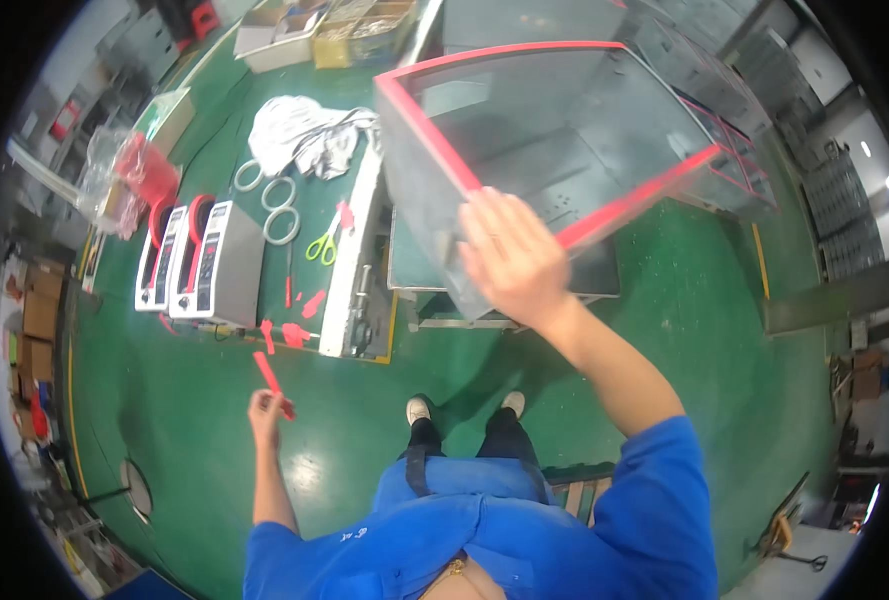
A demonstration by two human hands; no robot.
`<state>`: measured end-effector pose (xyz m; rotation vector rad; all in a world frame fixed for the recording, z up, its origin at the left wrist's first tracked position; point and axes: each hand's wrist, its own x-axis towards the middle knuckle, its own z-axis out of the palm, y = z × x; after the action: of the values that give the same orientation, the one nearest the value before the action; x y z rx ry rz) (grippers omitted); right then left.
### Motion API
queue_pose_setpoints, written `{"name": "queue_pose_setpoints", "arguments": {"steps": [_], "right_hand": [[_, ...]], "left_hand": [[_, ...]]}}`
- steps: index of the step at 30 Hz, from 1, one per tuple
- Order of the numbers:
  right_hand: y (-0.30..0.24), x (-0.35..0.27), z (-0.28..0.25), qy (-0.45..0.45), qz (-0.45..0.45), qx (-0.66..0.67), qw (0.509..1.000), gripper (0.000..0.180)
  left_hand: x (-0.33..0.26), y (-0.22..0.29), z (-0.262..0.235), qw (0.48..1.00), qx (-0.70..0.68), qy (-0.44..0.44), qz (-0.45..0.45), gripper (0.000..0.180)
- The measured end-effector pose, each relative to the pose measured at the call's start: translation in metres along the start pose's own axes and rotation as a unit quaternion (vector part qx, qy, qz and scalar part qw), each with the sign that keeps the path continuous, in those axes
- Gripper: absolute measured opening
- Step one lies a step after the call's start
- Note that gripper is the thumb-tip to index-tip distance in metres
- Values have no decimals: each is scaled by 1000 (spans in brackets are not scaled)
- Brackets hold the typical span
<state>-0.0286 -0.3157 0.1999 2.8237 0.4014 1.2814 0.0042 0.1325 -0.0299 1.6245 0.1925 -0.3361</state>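
A large grey metal box with an open front [434, 190] stands on a low table, its rim lined with red tape [644, 195]. My right hand [509, 250] lies over the near corner of that rim, fingers stretched out and close together against the taped edge. Part of the corner is hidden beneath it. My left hand [264, 408] is closed, pinching a short strip of red tape [266, 372] in the air, off the near edge of the green-topped workbench [214, 130]. Loose red tape scraps [295, 335] lie on the bench close by.
Two white tape dispensers [219, 265] with red rolls stand on the bench. Green-handled scissors [322, 246], pale rings [281, 225] and a white cloth [304, 135] lie beside them. Bins of small parts [364, 30] are behind. More grey metal boxes stand at the back right.
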Motion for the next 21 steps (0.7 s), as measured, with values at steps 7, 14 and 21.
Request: {"name": "queue_pose_setpoints", "arguments": {"steps": [7,14,21], "right_hand": [[13,-58,-40,30,-16,88,996,44],[89,-208,-162,-120,78,338,930,43],[216,-307,-239,-233,124,314,912,17]], "left_hand": [[-126,36,217,992,-62,-103,46,11],[-220,53,432,961,5,-241,132,9],[-259,88,580,871,163,-347,308,9]]}}
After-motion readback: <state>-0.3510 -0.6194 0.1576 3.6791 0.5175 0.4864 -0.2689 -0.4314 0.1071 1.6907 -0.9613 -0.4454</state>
